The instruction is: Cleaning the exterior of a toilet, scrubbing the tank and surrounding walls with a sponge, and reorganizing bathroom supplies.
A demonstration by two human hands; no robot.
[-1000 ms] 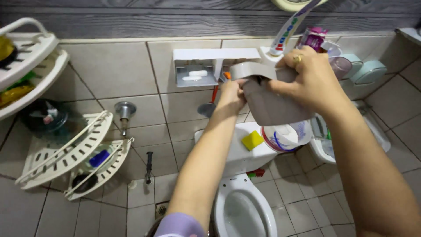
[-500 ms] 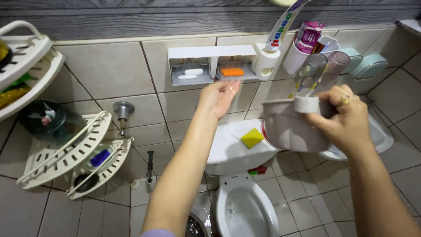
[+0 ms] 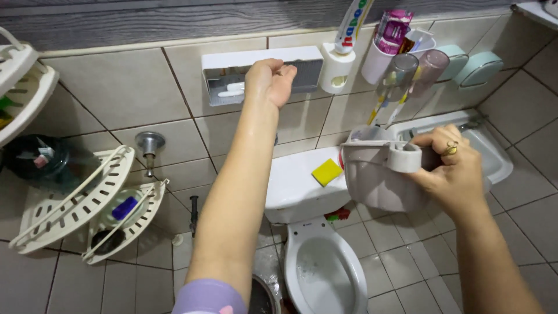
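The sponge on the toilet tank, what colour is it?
Yellow. The sponge lies on the white toilet tank, clearest in the head view.

Left hand (image 3: 271, 80) raised against the white wall-mounted holder (image 3: 261, 72), fingers curled in front of its right compartment; what they grip, if anything, cannot be told. Right hand (image 3: 450, 168), ring on one finger, clasps a grey plastic container (image 3: 378, 177) by its rim, held tilted above the toilet tank (image 3: 296, 186). Yellow sponge (image 3: 326, 171) lies on the tank lid, just left of the container. Toilet bowl (image 3: 322, 270) open, near. White sink (image 3: 488, 151) to the right, behind the right hand. Toothpaste tube (image 3: 350, 26) upright in a wall dispenser, far. Collapsed white corner rack (image 3: 87, 203) leans at left.
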